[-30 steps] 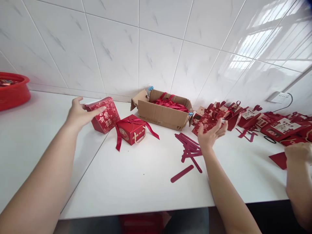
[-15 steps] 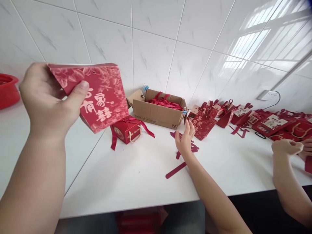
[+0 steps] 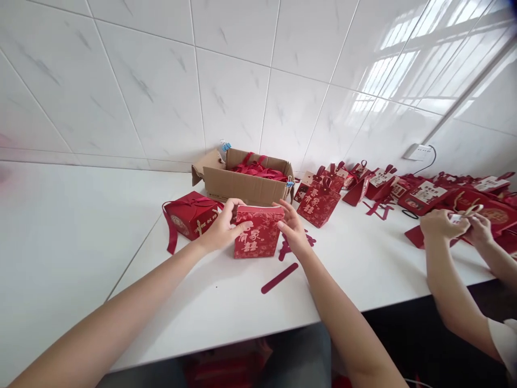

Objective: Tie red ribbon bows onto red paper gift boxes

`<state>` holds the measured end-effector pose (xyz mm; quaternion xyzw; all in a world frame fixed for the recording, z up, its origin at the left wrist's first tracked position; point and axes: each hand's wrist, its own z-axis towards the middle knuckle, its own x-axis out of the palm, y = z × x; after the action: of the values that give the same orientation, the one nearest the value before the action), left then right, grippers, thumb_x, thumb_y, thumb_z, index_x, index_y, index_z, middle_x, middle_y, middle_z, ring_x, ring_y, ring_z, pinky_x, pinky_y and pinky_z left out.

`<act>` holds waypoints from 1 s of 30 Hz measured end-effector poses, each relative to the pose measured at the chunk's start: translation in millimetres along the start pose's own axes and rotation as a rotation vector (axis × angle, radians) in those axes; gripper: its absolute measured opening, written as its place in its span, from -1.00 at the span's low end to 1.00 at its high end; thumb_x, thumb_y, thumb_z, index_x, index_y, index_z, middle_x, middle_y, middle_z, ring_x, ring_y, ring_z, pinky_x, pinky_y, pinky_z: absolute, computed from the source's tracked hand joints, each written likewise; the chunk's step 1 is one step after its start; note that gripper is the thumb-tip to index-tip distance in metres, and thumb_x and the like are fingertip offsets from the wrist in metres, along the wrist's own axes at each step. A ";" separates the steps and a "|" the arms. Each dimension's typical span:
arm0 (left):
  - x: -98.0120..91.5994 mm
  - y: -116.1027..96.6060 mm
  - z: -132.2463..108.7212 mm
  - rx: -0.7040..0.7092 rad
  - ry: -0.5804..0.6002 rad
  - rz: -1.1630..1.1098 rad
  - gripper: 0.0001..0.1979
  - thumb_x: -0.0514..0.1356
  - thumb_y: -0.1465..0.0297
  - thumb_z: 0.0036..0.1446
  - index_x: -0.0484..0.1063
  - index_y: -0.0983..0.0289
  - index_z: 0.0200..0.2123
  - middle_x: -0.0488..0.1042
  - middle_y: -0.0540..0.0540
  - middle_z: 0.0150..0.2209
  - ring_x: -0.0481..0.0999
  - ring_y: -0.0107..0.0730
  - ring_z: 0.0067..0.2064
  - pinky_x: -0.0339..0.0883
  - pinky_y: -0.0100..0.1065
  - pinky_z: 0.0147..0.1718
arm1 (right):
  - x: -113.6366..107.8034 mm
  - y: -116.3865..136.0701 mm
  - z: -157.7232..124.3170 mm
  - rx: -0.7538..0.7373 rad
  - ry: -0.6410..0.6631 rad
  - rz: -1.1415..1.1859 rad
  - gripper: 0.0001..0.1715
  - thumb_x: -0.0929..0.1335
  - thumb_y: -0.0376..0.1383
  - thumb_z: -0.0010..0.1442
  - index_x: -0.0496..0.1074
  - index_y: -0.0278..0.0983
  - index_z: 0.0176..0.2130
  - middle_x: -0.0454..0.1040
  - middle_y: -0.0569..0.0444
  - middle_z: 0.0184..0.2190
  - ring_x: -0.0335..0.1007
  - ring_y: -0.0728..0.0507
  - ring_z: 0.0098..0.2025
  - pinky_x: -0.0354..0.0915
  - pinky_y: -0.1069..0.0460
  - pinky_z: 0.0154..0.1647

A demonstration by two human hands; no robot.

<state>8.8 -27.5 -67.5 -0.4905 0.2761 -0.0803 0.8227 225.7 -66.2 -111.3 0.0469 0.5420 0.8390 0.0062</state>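
A red paper gift bag (image 3: pixel 256 235) with gold characters stands upright on the white counter (image 3: pixel 81 226) in front of me. My left hand (image 3: pixel 220 227) grips its left side, thumb across the front. My right hand (image 3: pixel 291 227) holds its right side with curled fingers. Behind the left hand sits a closed red gift box (image 3: pixel 189 215) with a ribbon and a rope handle. Dark red paper strips (image 3: pixel 279 278) lie on the counter just right of the bag.
A cardboard box (image 3: pixel 242 183) with red ribbons stands against the tiled wall. Another red bag (image 3: pixel 319 202) and several more bags and cards spread to the right. A co-worker's hands (image 3: pixel 456 223) handle something there. A wall socket (image 3: pixel 418 152) is at the right.
My left hand brought the red bag down from up at the left and set it on the counter. My right hand moved in from the strips and took its right side.
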 end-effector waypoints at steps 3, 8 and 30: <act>-8.2 1.0 4.9 0.009 0.052 -0.052 -0.64 0.17 0.16 0.12 0.16 0.14 -0.09 0.41 0.09 -0.19 0.48 -0.25 -0.18 0.42 -0.22 -0.24 | 6.3 3.7 -2.5 0.098 0.054 0.044 -0.52 0.43 -0.06 0.05 0.39 -0.15 -0.05 0.49 0.00 -0.08 0.42 -0.22 -0.02 0.37 -0.18 0.03; -40.0 -4.2 53.5 -0.001 -0.202 0.249 -0.75 0.03 0.25 0.20 0.28 0.24 -0.11 0.39 0.24 0.02 0.38 -0.12 0.09 0.34 -0.10 0.00 | 7.2 4.4 -4.2 0.061 0.094 0.066 -0.57 0.45 -0.08 0.04 0.41 -0.15 -0.11 0.50 0.04 -0.11 0.43 -0.21 -0.03 0.38 -0.15 0.01; -34.7 26.2 46.3 0.083 -0.164 1.065 -0.66 -0.06 0.40 0.29 0.53 0.13 -0.19 0.60 0.09 -0.14 0.45 -0.08 -0.13 0.07 -0.05 -0.15 | -9.8 45.3 25.5 -0.594 -0.317 -0.785 -0.69 0.20 -0.20 0.26 0.50 -0.18 -0.29 0.47 -0.04 -0.16 0.37 -0.24 -0.03 0.23 -0.22 0.07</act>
<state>0.8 35.0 -59.8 -0.2542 0.4179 0.3758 0.7871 239.4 -62.3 -60.4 -0.0375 0.2494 0.8738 0.4157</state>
